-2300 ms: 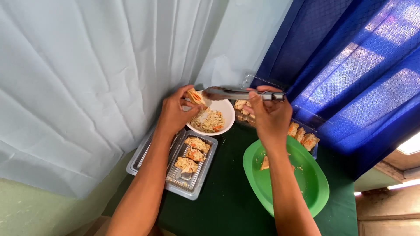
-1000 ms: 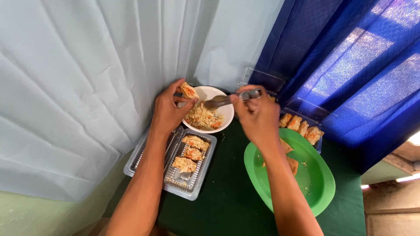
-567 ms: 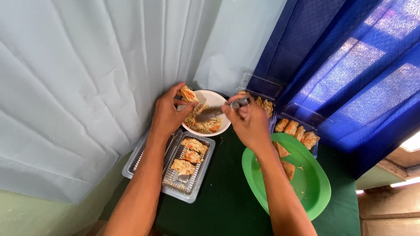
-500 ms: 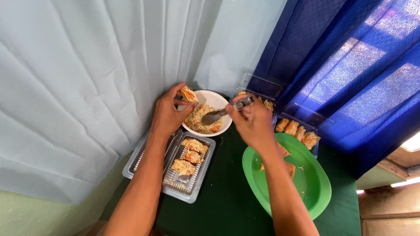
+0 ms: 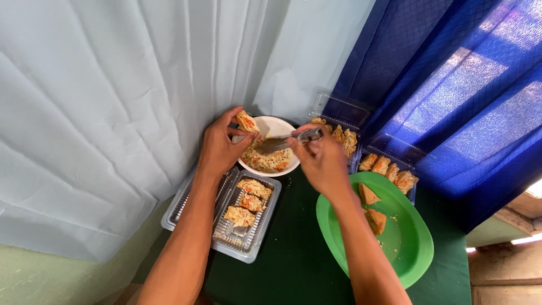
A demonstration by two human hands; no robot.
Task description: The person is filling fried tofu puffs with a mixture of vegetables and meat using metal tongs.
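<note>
Both hands grasp over the white bowl point(image 5: 280, 129)'s rim: left point(image 5: 219, 148) a pastry point(image 5: 247, 121); right point(image 5: 320, 161) a spoon point(image 5: 280, 143).

One head-worn view looks steeply down, fairly close, onto the green table point(image 5: 293, 271)

Clear plastic clamshell tray point(image 5: 255, 240) at seven o'clock, rectangular, open, its hinged lid point(image 5: 186, 200) lying flat at its nine o'clock side. Two more clear trays point(image 5: 333, 107) at one o'clock beside the blue curtain. No labels, signs, screens.
</note>
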